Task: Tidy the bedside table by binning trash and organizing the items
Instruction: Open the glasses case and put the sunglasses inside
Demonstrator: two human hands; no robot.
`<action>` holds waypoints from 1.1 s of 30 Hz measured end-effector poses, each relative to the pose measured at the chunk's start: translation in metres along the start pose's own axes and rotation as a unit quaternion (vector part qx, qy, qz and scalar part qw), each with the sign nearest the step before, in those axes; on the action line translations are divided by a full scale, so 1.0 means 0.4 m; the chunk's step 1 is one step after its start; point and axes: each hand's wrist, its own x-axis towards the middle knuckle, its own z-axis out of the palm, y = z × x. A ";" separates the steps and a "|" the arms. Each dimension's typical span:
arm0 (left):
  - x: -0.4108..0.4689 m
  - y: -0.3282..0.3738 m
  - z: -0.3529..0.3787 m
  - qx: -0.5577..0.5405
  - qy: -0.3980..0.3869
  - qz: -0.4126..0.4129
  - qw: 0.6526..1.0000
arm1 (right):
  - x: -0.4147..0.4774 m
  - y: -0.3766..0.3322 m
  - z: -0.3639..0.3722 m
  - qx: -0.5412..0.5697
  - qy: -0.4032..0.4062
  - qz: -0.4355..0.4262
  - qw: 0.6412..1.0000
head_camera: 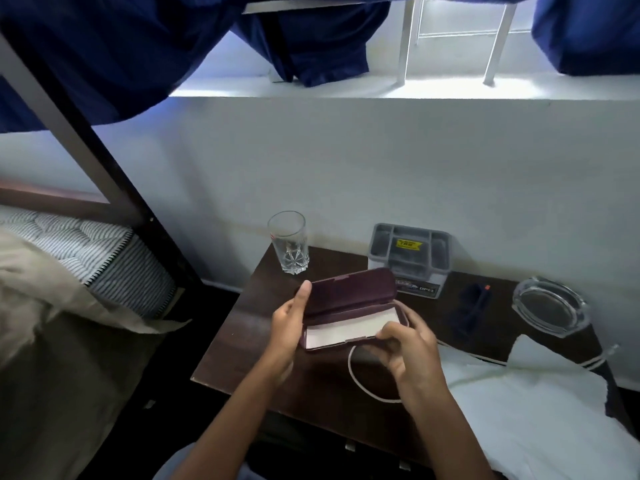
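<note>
A maroon glasses case [349, 306] with a pale lining is held open above the dark wooden bedside table [242, 348]. My left hand [289, 327] grips its left end, thumb on the raised lid. My right hand [405, 355] holds the front right edge of the case's base. A white cable [360, 382] loops on the table under my right hand. Dark sunglasses [472, 306] lie to the right of the case.
An empty cut-glass tumbler [289, 242] stands at the table's back left. A grey plastic organizer box [408, 258] sits against the wall. A glass ashtray [550, 306] is at the far right. White paper or cloth [530, 410] covers the front right. A bed [69, 258] is to the left.
</note>
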 end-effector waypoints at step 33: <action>0.053 -0.048 -0.061 0.474 -0.036 0.081 0.876 | 0.037 0.062 -0.053 -0.563 0.037 -0.016 0.826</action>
